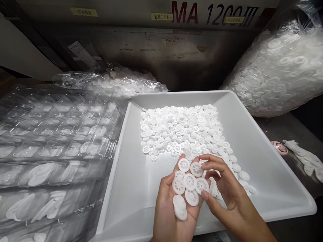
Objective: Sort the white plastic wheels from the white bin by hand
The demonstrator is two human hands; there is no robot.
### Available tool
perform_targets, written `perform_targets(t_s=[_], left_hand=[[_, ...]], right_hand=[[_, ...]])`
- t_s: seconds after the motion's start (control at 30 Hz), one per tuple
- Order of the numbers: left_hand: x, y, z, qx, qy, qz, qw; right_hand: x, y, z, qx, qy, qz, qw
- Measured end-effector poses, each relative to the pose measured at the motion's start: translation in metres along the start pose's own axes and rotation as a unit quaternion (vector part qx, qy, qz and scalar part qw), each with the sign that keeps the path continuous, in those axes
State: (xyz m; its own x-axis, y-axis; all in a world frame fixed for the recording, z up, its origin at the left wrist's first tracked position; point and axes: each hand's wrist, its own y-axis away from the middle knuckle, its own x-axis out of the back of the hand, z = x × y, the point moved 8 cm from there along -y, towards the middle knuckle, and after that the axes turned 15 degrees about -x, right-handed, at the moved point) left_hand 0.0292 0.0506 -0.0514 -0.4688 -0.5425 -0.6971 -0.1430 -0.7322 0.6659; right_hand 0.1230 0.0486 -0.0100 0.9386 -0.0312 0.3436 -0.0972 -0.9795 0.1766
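My left hand is cupped palm up over the tray, with several small white plastic wheels lying on its palm and fingers. Most of them show a spoked face with a centre hole; a smooth-faced pair overlaps near the heel of the palm. From the right, my right hand reaches in with curved fingers. Its thumb and fingertips touch the edges of one wheel at the side of the cluster. Beneath and beyond my hands, a heap of similar wheels is spread in the white tray.
Stacked clear plastic blister trays holding white parts stand at left. Behind them lies a clear bag of white parts. A large full bag leans at right, near a white glove and a round pink item. A machine panel rises behind.
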Motion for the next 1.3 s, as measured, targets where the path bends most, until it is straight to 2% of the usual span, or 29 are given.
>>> perform_targets(t_s=[0.2,0.33,0.4,0.57,0.7,0.77,0.87,0.93,1.0,1.03,1.1,1.2,1.3], left_hand=[[0.002,-0.001,0.000,-0.002,-0.003,0.001,1.000],[0.002,-0.001,-0.001,-0.003,0.001,0.009,1.000],[0.002,-0.002,-0.002,-0.001,-0.002,0.006,1.000],[0.000,-0.002,-0.005,0.007,0.006,-0.016,1.000],[-0.004,-0.001,-0.004,0.003,0.021,-0.021,1.000],[-0.003,-0.001,-0.002,0.002,0.019,-0.009,1.000],[-0.003,0.001,-0.002,0.007,0.024,-0.003,1.000],[-0.003,0.001,-0.002,0.011,0.028,-0.008,1.000],[-0.003,0.001,-0.002,0.009,0.035,-0.020,0.999],[-0.002,0.001,-0.002,0.009,0.041,-0.029,0.999],[-0.001,0.000,-0.002,0.004,0.050,-0.043,0.998],[0.001,-0.001,-0.002,0.005,0.056,-0.063,0.996],[-0.001,-0.001,-0.003,0.010,0.063,-0.074,0.995]], right_hand=[[-0.001,0.000,0.002,-0.018,0.016,-0.009,1.000],[0.001,0.002,0.003,-0.020,0.017,0.001,1.000],[0.000,0.002,0.002,-0.013,0.052,0.012,0.998],[-0.005,0.001,-0.013,0.080,0.237,0.034,0.968],[-0.004,0.000,-0.026,0.136,0.270,0.067,0.951],[-0.001,0.003,-0.029,0.140,0.221,0.091,0.961],[0.008,0.006,-0.021,0.074,0.031,0.108,0.991],[0.011,0.007,-0.011,0.023,-0.115,0.084,0.990],[0.012,0.011,-0.007,0.007,-0.176,0.060,0.983],[0.011,0.013,-0.009,0.016,-0.149,0.051,0.987],[0.004,0.020,-0.016,0.066,-0.008,0.039,0.997],[-0.010,0.032,-0.021,0.146,0.202,0.052,0.967],[-0.013,0.042,-0.023,0.192,0.266,0.097,0.940]])
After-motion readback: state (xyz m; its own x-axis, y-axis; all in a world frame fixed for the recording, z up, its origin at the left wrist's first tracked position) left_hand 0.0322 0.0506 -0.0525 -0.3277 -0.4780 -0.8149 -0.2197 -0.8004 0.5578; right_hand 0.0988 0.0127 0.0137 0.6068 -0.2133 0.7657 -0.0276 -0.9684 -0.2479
